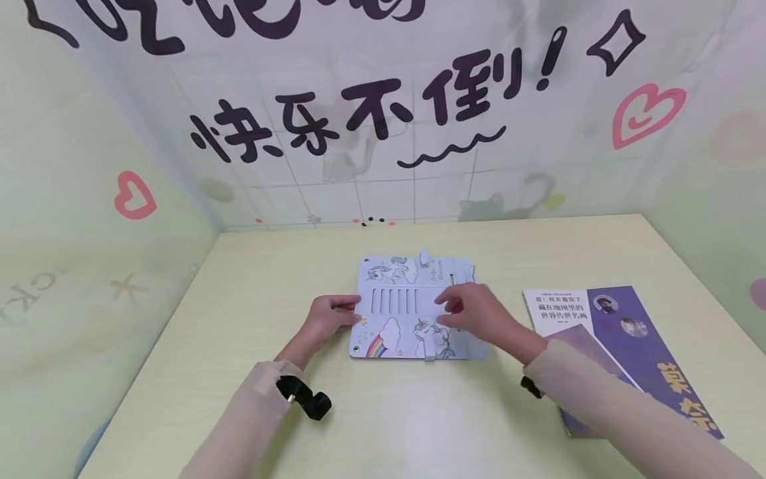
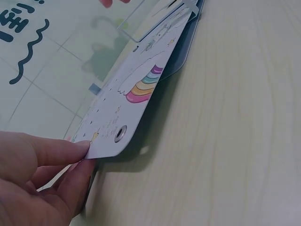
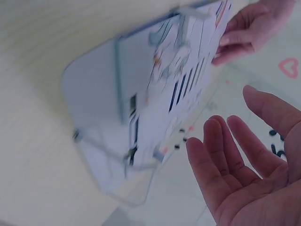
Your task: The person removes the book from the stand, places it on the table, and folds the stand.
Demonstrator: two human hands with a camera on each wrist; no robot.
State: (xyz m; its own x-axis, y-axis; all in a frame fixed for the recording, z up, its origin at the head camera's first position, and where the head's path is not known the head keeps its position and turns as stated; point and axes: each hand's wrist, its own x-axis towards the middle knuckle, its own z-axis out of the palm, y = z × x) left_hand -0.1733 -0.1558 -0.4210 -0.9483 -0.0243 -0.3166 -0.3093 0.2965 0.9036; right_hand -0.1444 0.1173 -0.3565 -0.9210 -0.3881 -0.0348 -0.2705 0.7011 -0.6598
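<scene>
A white book stand (image 1: pixel 426 303) printed with unicorns and a rainbow (image 2: pixel 143 86) lies on the table before me, with parallel slots through its middle. My left hand (image 1: pixel 326 318) pinches its left edge between thumb and fingers, close to a metal eyelet (image 2: pixel 121 134). Over the stand's right half is my right hand (image 1: pixel 479 313); in the right wrist view its fingers are spread and slightly bent, holding nothing, with a gap to the stand. Small white page clips (image 1: pixel 429 349) sit at its front and back edges. A wire support (image 3: pixel 113 153) shows at its right end.
On the table (image 1: pixel 251 279) to the right lies a purple and white book (image 1: pixel 625 326), with a smaller book (image 1: pixel 589 349) over it, partly behind my right sleeve. A printed curtain (image 1: pixel 371 193) stands behind the table.
</scene>
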